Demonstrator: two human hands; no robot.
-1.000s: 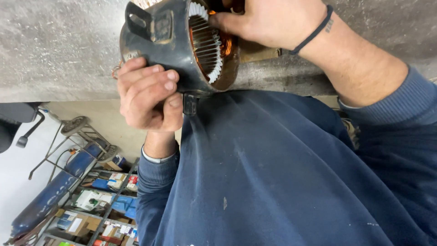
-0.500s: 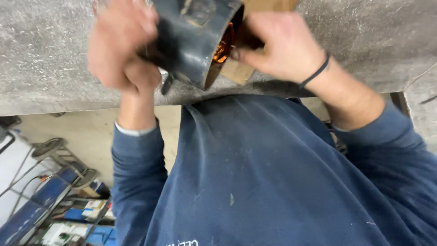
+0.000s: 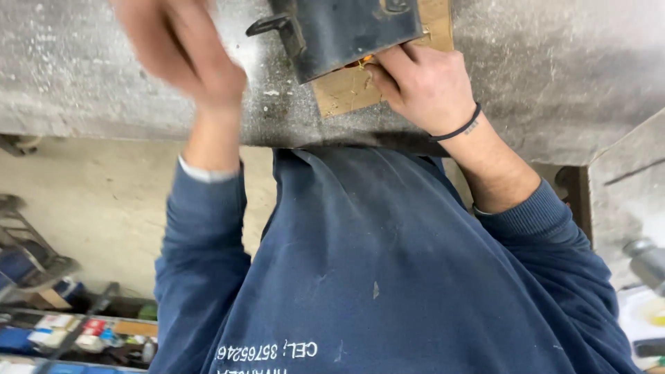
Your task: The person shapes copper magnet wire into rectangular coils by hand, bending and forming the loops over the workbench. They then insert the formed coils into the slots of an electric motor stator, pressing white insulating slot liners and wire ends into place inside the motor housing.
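Dark metal motor housing: rests on a tan wooden board atop the grey dusty workbench, at the frame's top edge; copper windings peek out beneath its near edge.
Right hand: fingers curled against the housing's lower edge, gripping it and pressing on the board.
Left hand: blurred, lifted off the housing, fingers loose; holds nothing that I can tell.
Progress: housing looks set down on the board; any work inside it appears not yet done.
Surroundings: blue sweatshirt fills the middle; cluttered floor shelves lower left. Nothing blocks the housing.
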